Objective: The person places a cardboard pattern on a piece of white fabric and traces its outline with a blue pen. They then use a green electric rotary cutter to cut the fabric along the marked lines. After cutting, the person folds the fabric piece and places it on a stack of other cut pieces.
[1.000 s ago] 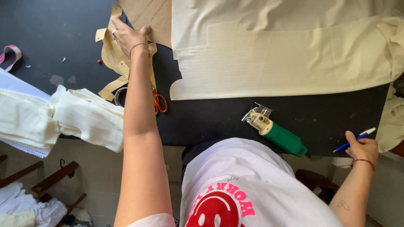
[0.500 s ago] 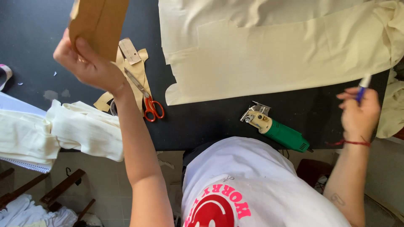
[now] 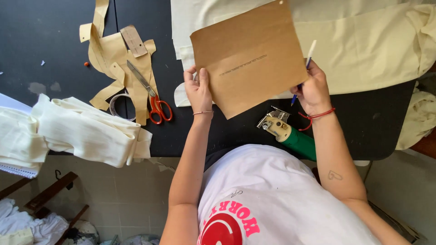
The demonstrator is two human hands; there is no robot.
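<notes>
shirt: person is wearing a white short-sleeved t-shirt (image 3: pixel 281 199), loose fit, sleeves ending high on the upper arms
shirt print: red-pink graphic (image 3: pixel 227 227) is showing on the chest, block lettering arching over a round red shape with a white curve in it; lower part cut off by the frame edge
arms: both forearms are showing bare below the sleeves
left hand (image 3: pixel 198 90): is wearing a thin pale bracelet (image 3: pixel 203 112) at the wrist
right hand (image 3: pixel 313 88): is wearing a red cord bracelet (image 3: pixel 316 116), loose loop dangling off it
right forearm: small outline tattoo (image 3: pixel 335 174) is showing, roughly heart-shaped
</notes>
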